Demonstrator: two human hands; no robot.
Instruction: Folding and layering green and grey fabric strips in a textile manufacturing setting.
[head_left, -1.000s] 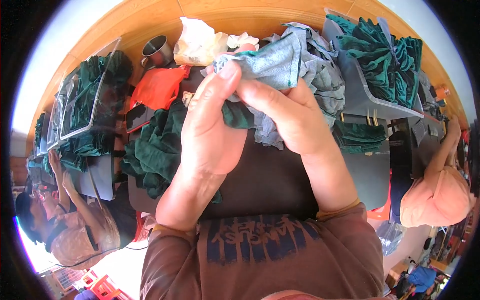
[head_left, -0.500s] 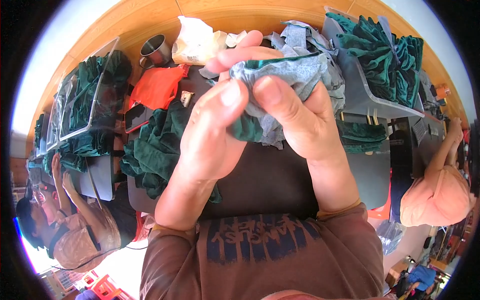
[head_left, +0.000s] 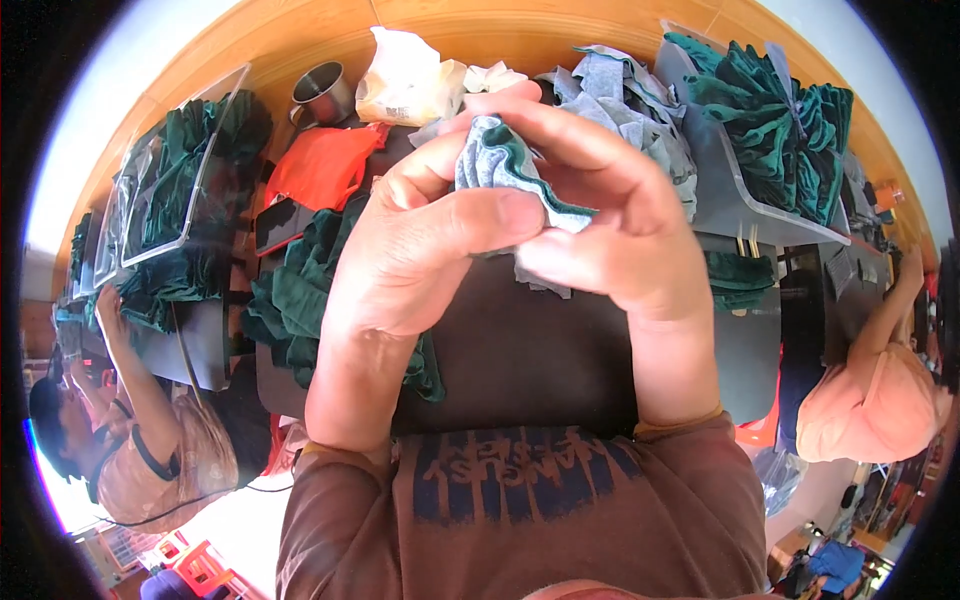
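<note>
A grey fabric piece with a dark green velvet edge (head_left: 500, 165) is bunched up between my two hands above the table. My left hand (head_left: 425, 225) grips it, the thumb pressed flat along its front. At its lower right corner, my right hand (head_left: 620, 230) pinches the cloth between thumb and curled fingers. Part of the fabric is hidden behind my fingers. Beyond my right hand lies a heap of grey fabric pieces (head_left: 625, 110). A pile of dark green velvet (head_left: 305, 290) rests to the left of my left forearm.
Clear bins of green velvet stand on the left (head_left: 190, 180) and right (head_left: 735, 180). At the back are a metal mug (head_left: 325, 95), a cream paper package (head_left: 405, 85) and a red cloth (head_left: 320, 165). A phone (head_left: 278, 226) lies beside it. Co-workers sit on both sides.
My hands have folded the spread cloth into a narrower bunch. The right thumb has moved down to its lower corner. The co-worker on the left has shifted their arms.
</note>
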